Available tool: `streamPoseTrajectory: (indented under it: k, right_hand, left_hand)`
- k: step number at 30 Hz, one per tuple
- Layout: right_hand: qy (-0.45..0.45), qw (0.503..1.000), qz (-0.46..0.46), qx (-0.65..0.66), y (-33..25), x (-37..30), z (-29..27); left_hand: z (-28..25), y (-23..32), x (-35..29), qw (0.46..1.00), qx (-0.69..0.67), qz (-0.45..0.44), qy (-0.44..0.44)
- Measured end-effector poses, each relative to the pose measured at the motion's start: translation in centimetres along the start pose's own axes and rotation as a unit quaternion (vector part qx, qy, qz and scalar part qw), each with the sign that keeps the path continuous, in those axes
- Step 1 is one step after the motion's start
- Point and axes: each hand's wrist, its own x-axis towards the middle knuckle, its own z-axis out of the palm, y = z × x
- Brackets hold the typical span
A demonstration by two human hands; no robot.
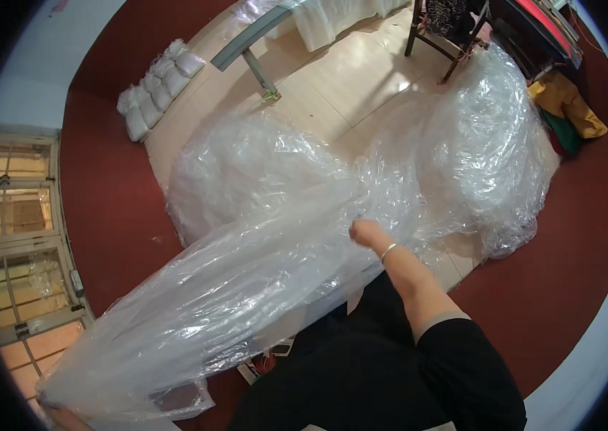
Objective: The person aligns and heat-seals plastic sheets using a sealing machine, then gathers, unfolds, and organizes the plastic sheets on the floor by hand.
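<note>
A long swath of clear plastic sheeting [225,294] stretches in loose folds across my front, from the lower left to the middle. Closed on it near the middle is my right hand [367,233], with a bangle on the wrist. At the lower left rim my left hand [56,412] is only partly seen, and the sheet bunches to a point there in its grip. Beyond the stretched part lies a big crumpled heap of the same plastic [239,154]. A second, taller heap of plastic [490,136] sits to the right.
Against the dark red wall [106,208] at the far left stand stacked white packets [156,93]. A grey metal stand [257,68] and a dark-legged chair [447,36] are at the back. Yellow and green cloth [569,108] lies far right. A barred window [20,237] is left.
</note>
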Motion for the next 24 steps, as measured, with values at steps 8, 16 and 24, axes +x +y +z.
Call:
streamPoseTrajectory:
  k: [8,16,24]
  right_hand:
    - [0.631,0.729,0.027,0.263,5.0,-11.2,-22.1]
    - [-0.272,0.837,0.466,-0.096,18.9,-48.6,2.8]
    - [0.145,0.915,0.377,0.010,17.8,-28.4,4.5]
  left_hand:
    - [9.9,-10.4,-6.8,0.871,0.413,0.219,-0.152]
    - [33.0,4.9,-18.3,0.973,-0.113,-0.170,-0.111]
    - [18.0,5.4,-5.6,0.998,-0.010,0.021,-0.059]
